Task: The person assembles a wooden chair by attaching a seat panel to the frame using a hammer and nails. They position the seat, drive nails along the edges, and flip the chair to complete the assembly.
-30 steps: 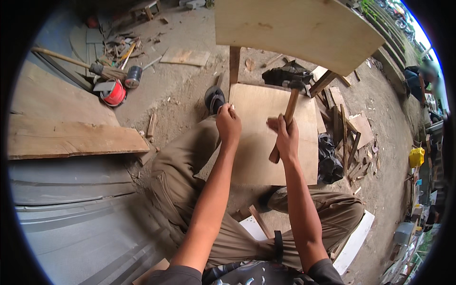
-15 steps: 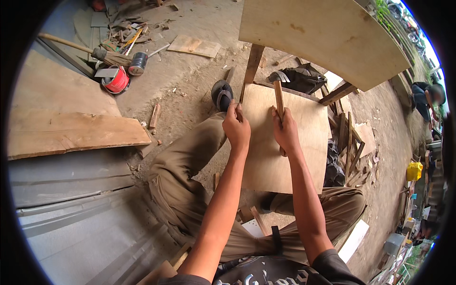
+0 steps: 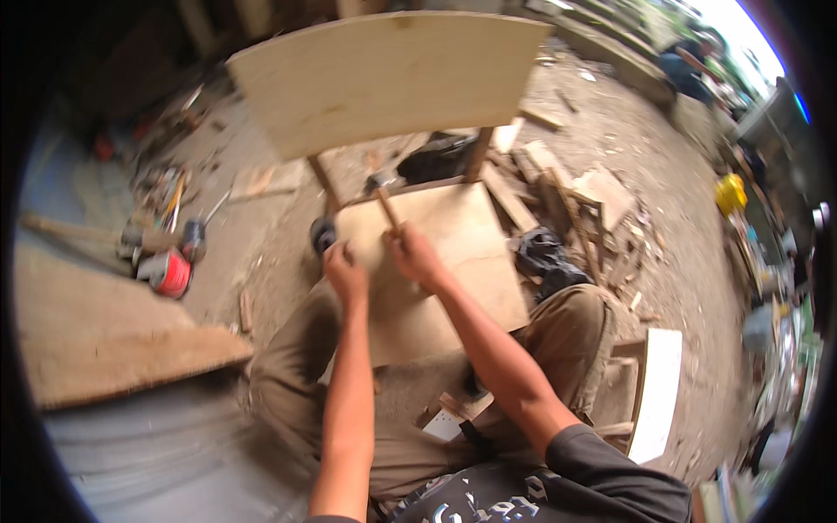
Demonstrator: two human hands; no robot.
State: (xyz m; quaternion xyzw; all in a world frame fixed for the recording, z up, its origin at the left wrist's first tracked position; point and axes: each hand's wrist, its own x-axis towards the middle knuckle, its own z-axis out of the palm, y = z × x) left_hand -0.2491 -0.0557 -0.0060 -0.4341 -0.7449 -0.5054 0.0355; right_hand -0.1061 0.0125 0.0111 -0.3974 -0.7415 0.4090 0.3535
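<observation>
right hand (image 3: pixel 417 255) fisted round hammer (image 3: pixel 384 199) handle, head raised at the board's far edge | left hand (image 3: pixel 346 275) pinched shut on plywood board (image 3: pixel 436 270) near its left edge | board across the knees, bare dirt beyond | red can (image 3: pixel 171 273) well left

Hammer (image 3: pixel 384 196) swung down — head now forward at board's far edge, right hand (image 3: pixel 417 257) lowered.

We are seeing a red can (image 3: pixel 172 273) lying on the ground at left and a yellow container (image 3: pixel 731 193) standing at far right; no labels are legible.
</observation>
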